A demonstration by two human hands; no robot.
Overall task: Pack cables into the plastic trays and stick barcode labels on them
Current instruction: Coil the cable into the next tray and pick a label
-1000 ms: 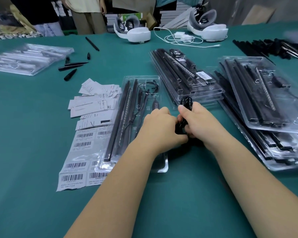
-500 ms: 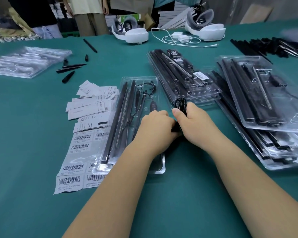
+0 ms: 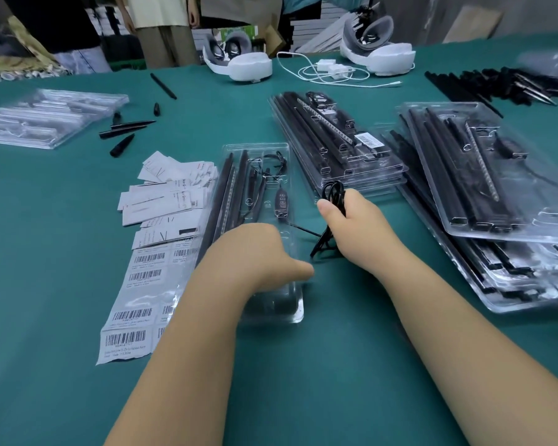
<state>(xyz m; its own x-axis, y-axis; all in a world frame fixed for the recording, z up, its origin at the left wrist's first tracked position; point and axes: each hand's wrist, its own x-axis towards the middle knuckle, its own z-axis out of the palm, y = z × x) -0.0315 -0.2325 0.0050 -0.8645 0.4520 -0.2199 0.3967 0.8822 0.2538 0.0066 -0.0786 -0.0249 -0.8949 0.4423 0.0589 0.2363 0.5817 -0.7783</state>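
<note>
Counts on the green table

Two white headsets (image 3: 239, 61), two hands, one open clear tray (image 3: 264, 312), three stacks of trays (layers uncountable), one barcode label sheet (image 3: 136, 304).

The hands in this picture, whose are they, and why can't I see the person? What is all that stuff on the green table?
The camera sits on the person's head and looks down, so you see only their arms. The right hand grips a bundle of black cable. The left hand rests on a clear plastic tray, which holds black strips and a small controller. Left of the tray lie paper barcode labels. To the right are stacks of packed trays; one already wears a label. Far across the green table sit two white headsets and a white charger cable.
</note>
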